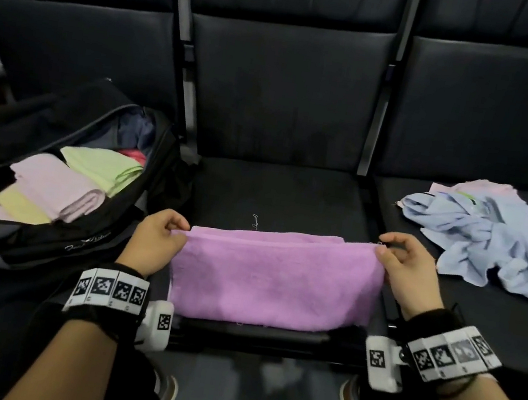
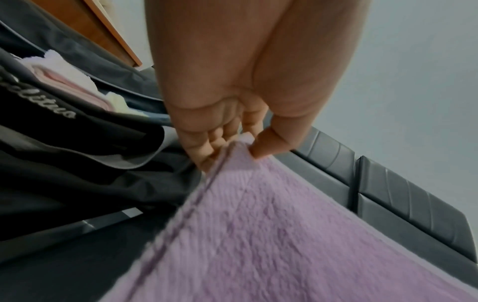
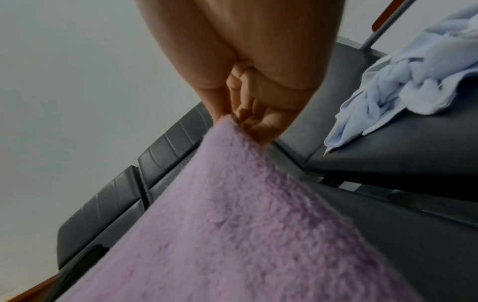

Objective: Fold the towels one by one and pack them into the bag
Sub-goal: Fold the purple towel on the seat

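A purple towel [image 1: 278, 280] hangs doubled over the front of the middle seat, stretched between my hands. My left hand [image 1: 161, 236] pinches its upper left corner; the left wrist view shows the thumb and fingers closed on that corner of the towel [image 2: 258, 235]. My right hand [image 1: 400, 264] pinches the upper right corner, with the towel [image 3: 245, 224] running down from the fingertips in the right wrist view. An open black bag [image 1: 55, 237] lies on the left seat, holding folded pink, yellow and green towels [image 1: 62, 187].
A crumpled heap of light blue and pink towels [image 1: 496, 241] lies on the right seat. Dark seat backs [image 1: 283, 83] rise behind. Metal armrest bars [image 1: 377, 121] separate the seats. My shoes show on the floor below.
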The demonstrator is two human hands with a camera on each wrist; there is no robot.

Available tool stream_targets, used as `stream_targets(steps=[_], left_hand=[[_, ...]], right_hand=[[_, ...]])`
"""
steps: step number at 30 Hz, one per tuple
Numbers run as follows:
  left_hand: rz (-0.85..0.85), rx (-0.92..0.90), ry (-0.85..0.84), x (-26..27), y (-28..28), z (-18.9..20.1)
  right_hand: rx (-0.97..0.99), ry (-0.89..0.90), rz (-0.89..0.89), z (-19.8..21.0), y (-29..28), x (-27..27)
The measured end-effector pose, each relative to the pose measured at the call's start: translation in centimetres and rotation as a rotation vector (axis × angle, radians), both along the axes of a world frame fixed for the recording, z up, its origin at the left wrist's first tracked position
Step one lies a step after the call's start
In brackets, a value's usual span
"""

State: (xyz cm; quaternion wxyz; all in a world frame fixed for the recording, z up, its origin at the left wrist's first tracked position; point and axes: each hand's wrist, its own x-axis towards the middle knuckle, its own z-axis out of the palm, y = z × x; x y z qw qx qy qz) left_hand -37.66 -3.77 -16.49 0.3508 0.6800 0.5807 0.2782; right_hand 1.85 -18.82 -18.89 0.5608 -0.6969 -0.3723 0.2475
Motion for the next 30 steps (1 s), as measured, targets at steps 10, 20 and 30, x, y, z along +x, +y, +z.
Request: stream_targets(steps=[10,20,30], left_hand=[[0.134,0.032,-0.008,1.7,4.3,-3.0],[0.034,-0.223,0.263,0.0,1.2,-8.1],[-0.015,-0.201,0.248,0.1,-0.5,-7.8]], right_hand=[[-0.100,-0.124,-0.059,-1.4,5.6,0.4],[-0.618,-0.337,0.056,-7.9,3.7,-0.3],[-0.551,0.062,0.006,-4.7,2.8,-0.8]])
